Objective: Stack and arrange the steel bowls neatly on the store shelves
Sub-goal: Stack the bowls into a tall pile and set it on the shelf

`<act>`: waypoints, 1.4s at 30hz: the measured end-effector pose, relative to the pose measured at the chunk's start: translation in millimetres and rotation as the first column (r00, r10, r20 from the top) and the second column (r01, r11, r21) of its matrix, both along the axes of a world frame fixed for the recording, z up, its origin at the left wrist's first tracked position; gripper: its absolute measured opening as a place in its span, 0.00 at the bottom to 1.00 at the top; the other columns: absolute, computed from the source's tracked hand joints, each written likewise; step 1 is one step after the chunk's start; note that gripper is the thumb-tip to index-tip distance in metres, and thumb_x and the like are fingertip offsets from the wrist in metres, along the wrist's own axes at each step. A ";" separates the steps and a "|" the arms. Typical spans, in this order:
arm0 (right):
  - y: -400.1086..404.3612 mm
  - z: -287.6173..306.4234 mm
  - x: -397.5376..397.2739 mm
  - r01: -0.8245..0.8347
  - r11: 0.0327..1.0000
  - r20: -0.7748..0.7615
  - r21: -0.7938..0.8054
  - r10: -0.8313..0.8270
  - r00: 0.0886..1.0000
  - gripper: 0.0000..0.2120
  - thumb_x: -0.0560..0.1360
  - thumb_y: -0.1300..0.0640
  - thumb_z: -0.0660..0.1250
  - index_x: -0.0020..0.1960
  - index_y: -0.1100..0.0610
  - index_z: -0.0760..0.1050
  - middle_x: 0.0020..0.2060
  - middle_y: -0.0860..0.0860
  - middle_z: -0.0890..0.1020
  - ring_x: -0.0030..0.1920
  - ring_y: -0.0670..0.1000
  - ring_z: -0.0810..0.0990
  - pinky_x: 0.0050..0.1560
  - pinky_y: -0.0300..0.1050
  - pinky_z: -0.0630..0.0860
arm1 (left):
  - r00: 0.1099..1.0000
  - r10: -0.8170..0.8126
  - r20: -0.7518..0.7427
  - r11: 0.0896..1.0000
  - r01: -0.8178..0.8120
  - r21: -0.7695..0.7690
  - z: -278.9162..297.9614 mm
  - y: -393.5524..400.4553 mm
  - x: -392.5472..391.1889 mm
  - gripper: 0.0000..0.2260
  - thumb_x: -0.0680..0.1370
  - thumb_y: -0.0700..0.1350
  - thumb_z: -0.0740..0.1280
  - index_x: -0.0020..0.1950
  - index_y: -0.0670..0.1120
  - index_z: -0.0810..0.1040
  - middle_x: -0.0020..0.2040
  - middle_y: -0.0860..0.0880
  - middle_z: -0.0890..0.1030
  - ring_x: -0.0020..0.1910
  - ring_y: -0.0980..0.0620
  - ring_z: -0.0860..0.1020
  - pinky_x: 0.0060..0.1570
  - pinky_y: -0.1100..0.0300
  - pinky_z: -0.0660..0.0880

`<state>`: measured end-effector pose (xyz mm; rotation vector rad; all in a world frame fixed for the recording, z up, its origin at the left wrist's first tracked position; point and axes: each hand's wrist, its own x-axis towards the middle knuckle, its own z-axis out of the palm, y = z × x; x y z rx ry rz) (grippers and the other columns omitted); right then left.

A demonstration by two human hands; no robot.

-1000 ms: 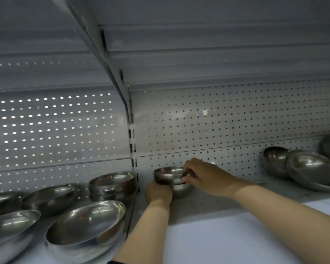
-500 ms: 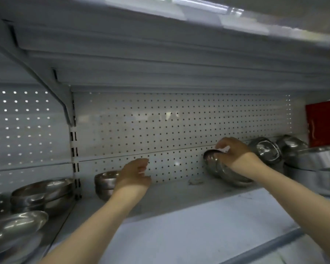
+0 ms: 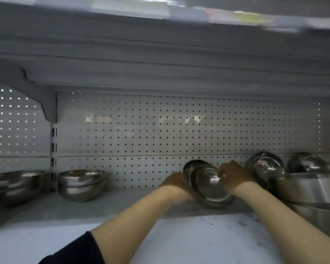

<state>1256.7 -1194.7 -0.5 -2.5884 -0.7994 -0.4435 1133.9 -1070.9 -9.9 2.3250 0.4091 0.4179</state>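
1. Right of the middle of the frame, two tipped bowls [image 3: 210,184] lean on the shelf [image 3: 122,204].
2. The left hand [image 3: 176,184] holds their left side.
3. The right hand [image 3: 233,175] pinches the front bowl's rim.

1. I find no text, label, brand, number or sign that I can read in this view.
2. On the front edge of the upper shelf [image 3: 179,14] there are some coloured patches, maybe price tags, but they are too blurred and I cannot read one letter.
3. On the perforated back panel [image 3: 160,130] I see pale reflections, not writing.
4. The steel bowls [image 3: 210,183] show only shine, no stamp or sticker that I can make out.
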 end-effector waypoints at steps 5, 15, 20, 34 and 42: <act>1.1 -6.7 7.0 -0.003 1.000 -0.038 -0.011 0.003 0.999 0.11 0.76 0.59 0.62 0.58 0.53 0.73 0.60 0.53 0.68 0.54 0.53 0.74 0.56 0.45 0.75 | 1.000 0.022 -0.002 1.000 -0.022 -0.001 -24.2 1.2 13.6 0.27 0.71 0.39 0.72 0.68 0.44 0.69 0.60 0.49 0.76 0.61 0.49 0.74 0.63 0.58 0.72; 0.2 -8.3 11.2 0.080 0.996 -0.075 -0.041 -0.083 0.994 0.09 0.75 0.64 0.59 0.37 0.55 0.66 0.35 0.50 0.73 0.40 0.51 0.76 0.37 0.40 0.70 | 0.997 -0.040 0.070 0.985 0.051 -0.163 -41.4 9.7 22.9 0.32 0.70 0.31 0.69 0.72 0.48 0.65 0.59 0.47 0.79 0.58 0.51 0.77 0.61 0.55 0.74; 4.9 -3.8 8.8 -0.035 0.994 -0.078 0.102 0.043 0.996 0.13 0.77 0.63 0.58 0.33 0.57 0.69 0.30 0.50 0.73 0.31 0.48 0.71 0.31 0.37 0.68 | 0.980 0.043 0.193 0.986 -0.011 -0.165 -26.6 19.4 19.6 0.23 0.73 0.30 0.64 0.67 0.42 0.69 0.50 0.47 0.79 0.49 0.49 0.78 0.51 0.60 0.77; 65.9 30.4 -126.7 -0.626 0.779 -0.110 -0.017 0.621 0.776 0.03 0.69 0.52 0.71 0.43 0.48 0.81 0.37 0.44 0.82 0.38 0.44 0.79 0.30 0.33 0.71 | 0.890 0.447 0.096 0.891 -0.452 0.041 22.6 88.4 -155.1 0.15 0.68 0.33 0.69 0.52 0.45 0.80 0.48 0.46 0.83 0.50 0.49 0.79 0.52 0.57 0.75; 121.3 4.8 -189.2 -0.805 0.594 -0.095 -0.005 0.801 0.591 0.11 0.66 0.46 0.73 0.42 0.53 0.79 0.40 0.50 0.83 0.44 0.52 0.81 0.43 0.48 0.78 | 0.818 0.550 0.167 0.835 -0.533 -0.138 -20.8 128.4 -243.1 0.09 0.67 0.27 0.68 0.37 0.41 0.78 0.32 0.47 0.78 0.36 0.50 0.75 0.38 0.61 0.70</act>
